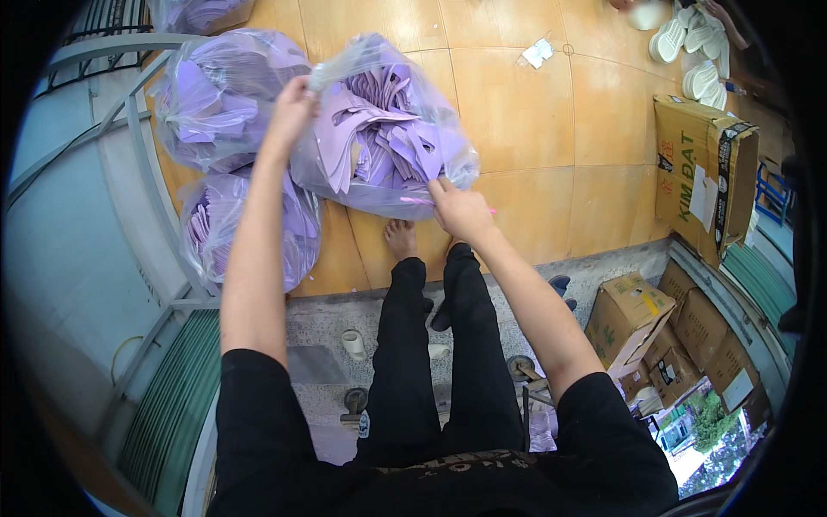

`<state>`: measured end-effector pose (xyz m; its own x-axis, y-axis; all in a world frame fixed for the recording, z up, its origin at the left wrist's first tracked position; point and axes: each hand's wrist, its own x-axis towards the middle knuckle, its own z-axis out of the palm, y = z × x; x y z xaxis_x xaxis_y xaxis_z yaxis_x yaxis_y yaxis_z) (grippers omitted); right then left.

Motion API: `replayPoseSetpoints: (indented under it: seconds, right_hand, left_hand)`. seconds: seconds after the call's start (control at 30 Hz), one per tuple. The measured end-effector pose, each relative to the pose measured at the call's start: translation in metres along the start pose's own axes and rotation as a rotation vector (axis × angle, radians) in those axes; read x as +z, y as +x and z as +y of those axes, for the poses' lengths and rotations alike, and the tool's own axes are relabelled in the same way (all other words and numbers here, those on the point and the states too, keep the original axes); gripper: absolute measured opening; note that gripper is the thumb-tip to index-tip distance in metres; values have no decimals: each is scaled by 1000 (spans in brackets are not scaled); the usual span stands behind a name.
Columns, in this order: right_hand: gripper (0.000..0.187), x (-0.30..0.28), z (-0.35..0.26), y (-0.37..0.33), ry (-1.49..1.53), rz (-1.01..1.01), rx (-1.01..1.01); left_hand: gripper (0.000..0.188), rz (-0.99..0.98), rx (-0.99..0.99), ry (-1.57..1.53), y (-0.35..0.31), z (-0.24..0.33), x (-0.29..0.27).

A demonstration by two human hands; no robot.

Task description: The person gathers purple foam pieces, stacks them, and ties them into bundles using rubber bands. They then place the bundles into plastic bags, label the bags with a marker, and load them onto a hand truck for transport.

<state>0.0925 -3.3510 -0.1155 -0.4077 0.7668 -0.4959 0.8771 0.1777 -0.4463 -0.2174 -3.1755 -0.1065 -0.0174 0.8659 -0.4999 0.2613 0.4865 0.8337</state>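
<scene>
A clear plastic bag (461, 142) stands open on the floor in front of me, filled with lilac cut sheet pieces (379, 129). At its far left rim my left hand (297, 103) is closed on the bunched plastic. My right hand (459, 209) is closed on the near right edge of the same bag. A thin pink strip (418, 201) passes through or under the right hand, its ends showing on both sides; I cannot tell exactly what it is. The bag's opening is spread between my two hands.
Two more clear bags of lilac pieces, a far one (215, 95) and a near one (250, 228), crowd the left beside a grey metal frame (142, 155). A cardboard box (693, 172) and white shoes (689, 39) are at right. A white scrap (537, 53) lies on the floor.
</scene>
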Motion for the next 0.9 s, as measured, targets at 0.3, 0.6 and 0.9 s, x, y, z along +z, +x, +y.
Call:
replayPoseSetpoints:
  seconds: [0.3,0.6,0.9]
  right_hand:
    - [25,-22,-13,6,-90,-55,-3]
    - [32,-41,-17,-2,-93,-225,35]
    - [35,-31,-27,-17,24,-184,115]
  left_hand:
    - [42,-231,-23,351,-16,29,-20]
    - [37,-221,-159,290,-27,43,-19]
    - [51,232,341,756,-62,56,22]
